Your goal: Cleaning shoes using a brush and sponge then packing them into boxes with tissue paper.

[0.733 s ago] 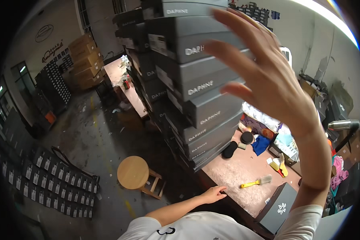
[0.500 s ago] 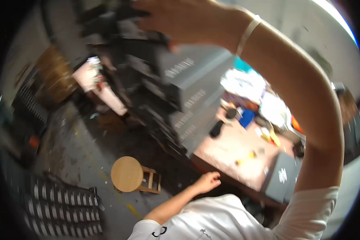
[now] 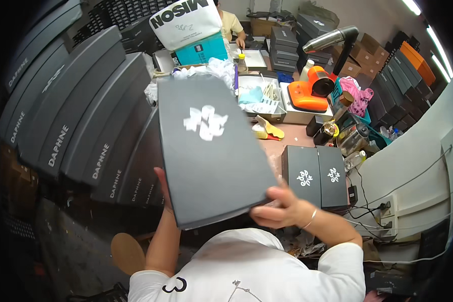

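Observation:
A dark grey shoebox (image 3: 211, 166) with a white flower-like mark on its lid is held tilted in front of my chest, between both hands. On its left side my left hand (image 3: 164, 189) is pressed, with most of its fingers hidden behind the box. My right hand (image 3: 279, 207) grips the near right corner, thumb toward the lid and fingers curled at the lower edge. To the left stands a tall stack of similar grey shoeboxes (image 3: 80, 105). Two more shoeboxes (image 3: 301, 173) lie side by side on the table (image 3: 274, 151), right of the held one.
An orange hot-air blower (image 3: 309, 95) with a silver nozzle stands at the back right. Beyond the held box are white crumpled paper (image 3: 219, 70) and a white box of small items (image 3: 260, 95). Another person (image 3: 231, 25) sits at the far side. A round wooden stool (image 3: 127, 253) is at lower left.
My raised right arm has come down from the stack, and a shoebox is now between both hands. My left hand has risen to its side. The view has turned toward the table.

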Action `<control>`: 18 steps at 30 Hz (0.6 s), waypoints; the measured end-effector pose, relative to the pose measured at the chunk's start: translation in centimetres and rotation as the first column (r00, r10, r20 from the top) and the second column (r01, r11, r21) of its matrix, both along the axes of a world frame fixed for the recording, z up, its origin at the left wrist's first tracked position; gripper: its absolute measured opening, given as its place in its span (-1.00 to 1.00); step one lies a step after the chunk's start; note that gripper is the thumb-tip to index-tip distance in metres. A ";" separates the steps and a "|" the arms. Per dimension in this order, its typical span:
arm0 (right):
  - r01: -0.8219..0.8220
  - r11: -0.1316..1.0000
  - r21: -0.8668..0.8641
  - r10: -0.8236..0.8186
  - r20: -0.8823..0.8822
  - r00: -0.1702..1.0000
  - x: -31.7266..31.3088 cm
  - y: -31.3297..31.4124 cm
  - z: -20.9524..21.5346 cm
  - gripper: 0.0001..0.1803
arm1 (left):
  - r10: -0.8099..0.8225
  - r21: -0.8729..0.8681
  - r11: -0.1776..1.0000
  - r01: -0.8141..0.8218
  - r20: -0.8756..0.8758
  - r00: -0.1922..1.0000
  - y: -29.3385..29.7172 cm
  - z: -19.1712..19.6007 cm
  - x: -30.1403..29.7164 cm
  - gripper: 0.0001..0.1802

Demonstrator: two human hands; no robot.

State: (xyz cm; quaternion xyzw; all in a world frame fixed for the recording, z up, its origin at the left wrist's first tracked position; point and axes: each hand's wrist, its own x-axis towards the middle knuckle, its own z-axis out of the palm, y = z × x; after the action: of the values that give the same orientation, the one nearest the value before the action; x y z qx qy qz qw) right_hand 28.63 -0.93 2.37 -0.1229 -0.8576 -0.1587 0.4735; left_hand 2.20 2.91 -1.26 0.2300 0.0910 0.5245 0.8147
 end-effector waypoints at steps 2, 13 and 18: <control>-0.013 0.962 -0.274 0.036 0.079 0.996 -0.3 -0.1 -7.0 -0.79 | 0.058 -0.126 0.989 -0.078 -0.152 0.987 1.0 -6.8 -0.4 -0.03; 0.594 0.685 -0.421 0.010 0.821 0.571 3.2 18.8 -26.1 -0.58 | -0.133 -0.350 0.864 -0.361 -0.852 0.507 -2.2 -19.6 -0.6 -0.21; 0.611 0.549 -0.570 0.136 0.782 0.608 3.3 23.2 -26.3 -0.51 | -0.142 -0.286 0.887 -0.363 -0.917 0.373 -0.8 -19.2 1.2 -0.30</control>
State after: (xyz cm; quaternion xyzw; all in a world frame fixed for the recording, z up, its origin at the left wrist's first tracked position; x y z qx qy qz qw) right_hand 31.93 22.26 -23.96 -0.3735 -0.9146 0.1391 -0.0686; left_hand 3.41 2.13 -20.45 0.2829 0.6603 0.3260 0.6146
